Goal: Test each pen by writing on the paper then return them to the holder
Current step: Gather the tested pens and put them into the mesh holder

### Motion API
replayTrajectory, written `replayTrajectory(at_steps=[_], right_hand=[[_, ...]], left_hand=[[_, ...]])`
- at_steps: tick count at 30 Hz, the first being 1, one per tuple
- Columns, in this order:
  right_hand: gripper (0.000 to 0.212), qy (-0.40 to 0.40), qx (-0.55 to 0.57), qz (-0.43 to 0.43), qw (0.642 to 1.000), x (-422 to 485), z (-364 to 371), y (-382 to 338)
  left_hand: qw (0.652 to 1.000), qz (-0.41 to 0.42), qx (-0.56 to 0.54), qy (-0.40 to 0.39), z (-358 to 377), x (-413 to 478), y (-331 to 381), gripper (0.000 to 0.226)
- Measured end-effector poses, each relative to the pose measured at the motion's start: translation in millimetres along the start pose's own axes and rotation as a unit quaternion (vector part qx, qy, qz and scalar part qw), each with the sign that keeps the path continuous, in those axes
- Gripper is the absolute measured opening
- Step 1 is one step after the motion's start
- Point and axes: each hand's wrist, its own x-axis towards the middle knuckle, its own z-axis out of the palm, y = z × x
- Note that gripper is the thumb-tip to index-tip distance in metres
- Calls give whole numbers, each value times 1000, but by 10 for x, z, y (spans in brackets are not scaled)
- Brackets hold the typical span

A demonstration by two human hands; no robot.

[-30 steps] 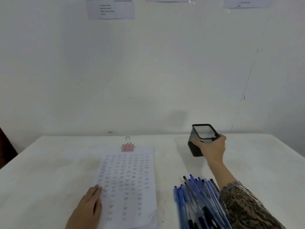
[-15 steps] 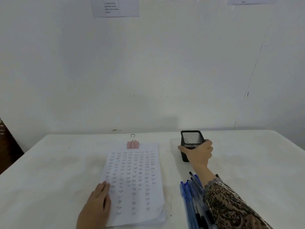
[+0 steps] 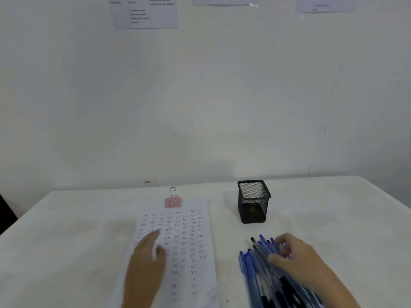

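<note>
The white table (image 3: 66,241) carries a black mesh holder (image 3: 253,203). Left of it lies the clipped paper (image 3: 198,241). In front of it is a pile of pens (image 3: 253,270), mostly blue, it seems.

— Middle of the table (image 3: 66,241)?

— Paper (image 3: 189,241), lying flat, long side running toward the wall. Clip (image 3: 172,201) on its far edge.

— Right of the paper?

— Holder (image 3: 253,202), standing upright, apart from the paper, level with its far end. Before the holder, nearer the front edge: pens (image 3: 258,270), piled on the table.

— Hands?

— Left hand (image 3: 145,263) over the paper's left part. Right hand (image 3: 298,256) on the pile's far ends, grip too blurred to tell.

— Behind everything?

— Wall, with notices (image 3: 144,14) stuck high up.
</note>
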Motion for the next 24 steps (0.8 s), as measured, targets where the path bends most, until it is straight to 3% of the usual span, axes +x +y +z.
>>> replayTrajectory(at_steps=[4,7,10,11,14,16,21,24], right_hand=[[23,33,15,13,999,-28,92,92],[22,56,6,43,998,-10,70,120],[9,70,-34,62,995,-27,45,118],[16,73,-61,77,993,-41,31,103],[69,52,-146,122,980,-48,19,99],[79,22,-123,144,982,3,-4,114],[61,-41,-73,143,986,109,-56,210],[66,-64,-98,151,982,166,-62,200]], left_hand=[[980,75,-109,-148,659,128,639,51],[955,50,-153,-251,1180,290,874,67],[937,13,-200,-287,1516,470,988,86],[934,4,-212,-288,1592,530,1001,92],[925,-12,-241,-293,1726,666,998,110],[922,-12,-249,-295,1786,737,960,122],[906,-5,-290,-308,1912,843,892,100],[908,0,-305,-289,1939,824,896,81]])
